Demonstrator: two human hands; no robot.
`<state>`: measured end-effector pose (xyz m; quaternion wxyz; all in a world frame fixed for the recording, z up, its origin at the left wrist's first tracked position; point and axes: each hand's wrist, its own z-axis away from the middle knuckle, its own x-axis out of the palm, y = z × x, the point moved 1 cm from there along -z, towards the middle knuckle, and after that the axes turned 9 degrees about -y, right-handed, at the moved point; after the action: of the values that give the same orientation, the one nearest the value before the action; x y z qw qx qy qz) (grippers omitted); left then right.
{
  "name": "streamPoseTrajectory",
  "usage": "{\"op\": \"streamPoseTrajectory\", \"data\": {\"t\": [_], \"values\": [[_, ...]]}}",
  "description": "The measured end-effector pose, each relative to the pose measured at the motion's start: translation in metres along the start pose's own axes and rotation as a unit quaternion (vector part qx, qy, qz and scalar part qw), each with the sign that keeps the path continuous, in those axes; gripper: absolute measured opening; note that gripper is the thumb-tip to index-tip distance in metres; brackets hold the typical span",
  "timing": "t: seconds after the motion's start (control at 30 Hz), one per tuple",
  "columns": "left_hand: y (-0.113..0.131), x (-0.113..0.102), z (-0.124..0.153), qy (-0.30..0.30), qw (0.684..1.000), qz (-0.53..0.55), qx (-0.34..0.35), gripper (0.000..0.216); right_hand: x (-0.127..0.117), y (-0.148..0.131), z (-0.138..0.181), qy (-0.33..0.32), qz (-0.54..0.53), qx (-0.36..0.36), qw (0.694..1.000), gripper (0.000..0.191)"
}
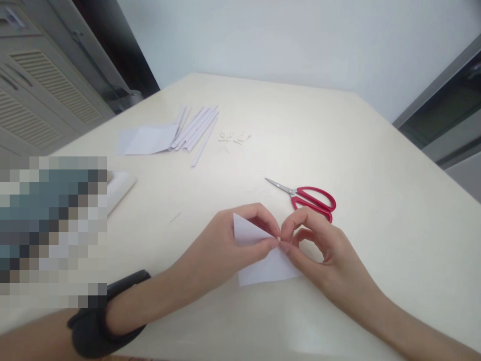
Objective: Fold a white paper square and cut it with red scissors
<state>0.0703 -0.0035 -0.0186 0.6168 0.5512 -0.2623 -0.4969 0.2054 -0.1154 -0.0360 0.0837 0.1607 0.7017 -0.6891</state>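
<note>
Paper [250, 233], pinched in left hand [224, 245]

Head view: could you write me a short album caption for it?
Left hand and right hand meet at white paper, with red-handled scissors lying just beyond.
</note>
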Motion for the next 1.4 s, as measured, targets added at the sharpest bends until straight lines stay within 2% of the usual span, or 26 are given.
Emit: {"op": "streamPoseTrajectory", "data": {"t": [0.17,0.27,0.6,0.8,0.97,1.17,1.27,1.4], "values": [[-0.003,0.001,-0.001,0.018,1.0,0.001,0.003,0.018,0.0,0.002,-0.002,0.003,-0.014,-0.001,1.0,0.022],[-0.001,0.0,0.0,0.025,1.0,-0.007,0.005,0.023,-0.001,0.001,-0.003,-0.002,-0.015,0.027,1.0,0.02],[0.003,-0.003,0.007,0.098,0.994,0.036,0.031,0.021,-0.009,-0.007,0.0,0.006,-0.052,0.023,0.998,0.021],[0.002,-0.011,0.005,0.072,0.995,0.05,0.039,0.022,-0.011,-0.003,-0.001,0.014,-0.033,0.022,0.999,0.02],[0.002,-0.023,0.004,0.13,0.985,0.087,0.075,0.021,-0.023,-0.002,-0.005,0.033,-0.009,0.009,0.999,0.019],[0.0,-0.036,0.004,0.212,0.959,0.163,0.098,0.021,-0.049,0.007,-0.012,0.112,-0.007,0.029,0.993,0.017],[-0.001,-0.032,0.003,0.191,0.964,0.167,0.077,0.023,-0.05,0.008,-0.012,0.124,-0.029,0.032,0.991,0.012],[-0.003,-0.018,0.001,0.127,0.98,0.15,0.037,0.021,-0.035,0.001,-0.008,0.058,-0.067,0.011,0.996,0.005]]}}
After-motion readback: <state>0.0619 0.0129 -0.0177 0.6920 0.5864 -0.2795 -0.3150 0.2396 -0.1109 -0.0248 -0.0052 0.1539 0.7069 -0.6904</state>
